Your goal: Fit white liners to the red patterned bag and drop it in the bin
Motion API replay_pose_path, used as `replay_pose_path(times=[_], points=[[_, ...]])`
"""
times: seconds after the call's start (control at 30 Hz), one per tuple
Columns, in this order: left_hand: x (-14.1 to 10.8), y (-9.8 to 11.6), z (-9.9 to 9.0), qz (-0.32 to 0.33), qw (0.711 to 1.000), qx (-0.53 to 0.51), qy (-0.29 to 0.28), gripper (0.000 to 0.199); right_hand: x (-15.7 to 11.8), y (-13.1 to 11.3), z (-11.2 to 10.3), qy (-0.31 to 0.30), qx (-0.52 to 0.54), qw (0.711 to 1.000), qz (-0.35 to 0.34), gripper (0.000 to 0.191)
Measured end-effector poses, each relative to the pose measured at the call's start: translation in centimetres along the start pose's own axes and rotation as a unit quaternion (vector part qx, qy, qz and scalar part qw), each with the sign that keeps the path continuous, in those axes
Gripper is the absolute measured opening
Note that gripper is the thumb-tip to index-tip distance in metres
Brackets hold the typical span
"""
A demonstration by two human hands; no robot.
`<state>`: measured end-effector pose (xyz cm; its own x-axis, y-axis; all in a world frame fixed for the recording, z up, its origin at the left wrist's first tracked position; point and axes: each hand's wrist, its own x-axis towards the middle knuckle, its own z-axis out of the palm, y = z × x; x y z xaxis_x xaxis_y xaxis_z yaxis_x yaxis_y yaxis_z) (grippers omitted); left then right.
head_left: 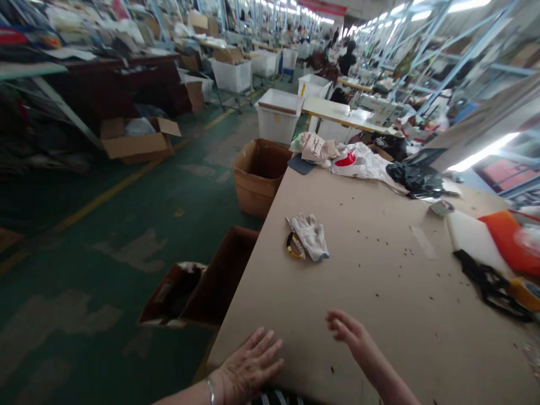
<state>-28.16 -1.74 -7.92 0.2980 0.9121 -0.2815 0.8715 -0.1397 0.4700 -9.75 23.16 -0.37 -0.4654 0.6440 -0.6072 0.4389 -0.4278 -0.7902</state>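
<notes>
My left hand lies flat near the front left corner of the tan work table, fingers spread and nothing in it. A silvery bracelet circles that wrist. Farther right, my right hand is over the table, its fingers loosely bent and no object visible in them. Beyond both hands lies a white knitted glove with a blue edge. Beside it, on its left, are a yellow and black ring-shaped item and a thin metal tool partly under the glove. Neither hand touches these.
Small dark bits are scattered on the table. Plastic bags and cloth line its far edge; an orange sheet, white foam and black straps lie right. Cardboard boxes stand along the left side. A sewing machine is beyond.
</notes>
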Motion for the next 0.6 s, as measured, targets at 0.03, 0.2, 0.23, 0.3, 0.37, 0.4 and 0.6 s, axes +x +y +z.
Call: replay_pose_path(times=[0.03, 0.2, 0.23, 0.3, 0.37, 0.4, 0.6], points=[[0.0, 0.0, 0.0, 0.004, 1.000, 0.007, 0.015, 0.080, 2.2, -1.0, 0.9, 0.021, 0.039, 0.999, 0.004, 0.038], [0.1, 0.2, 0.0, -0.015, 1.000, -0.007, -0.003, 0.088, 14.7, -4.9, 4.2, 0.099, 0.101, 0.989, 0.050, 0.027], [0.1, 0.2, 0.1, -0.021, 1.000, -0.015, -0.007, 0.090, 16.3, -5.2, 4.4, 0.118, 0.102, 0.986, 0.059, 0.027], [-0.1, 0.1, 0.4, -0.021, 0.999, -0.030, -0.001, 0.088, 18.2, -5.4, 4.5, 0.156, 0.107, 0.980, 0.055, 0.022], [-0.3, -0.1, 0.9, -0.016, 0.999, -0.045, 0.016, 0.082, 18.8, -5.9, 4.0, 0.188, 0.123, 0.974, 0.018, 0.019], [-0.4, -0.3, 1.2, -0.013, 0.998, -0.050, 0.025, 0.080, 18.8, -6.3, 3.7, 0.200, 0.135, 0.970, -0.009, 0.018], [-0.1, -0.6, 1.4, -0.038, 0.995, -0.086, 0.045, 0.067, 18.4, -11.0, 2.4, 0.184, 0.202, 0.946, -0.173, 0.022]])
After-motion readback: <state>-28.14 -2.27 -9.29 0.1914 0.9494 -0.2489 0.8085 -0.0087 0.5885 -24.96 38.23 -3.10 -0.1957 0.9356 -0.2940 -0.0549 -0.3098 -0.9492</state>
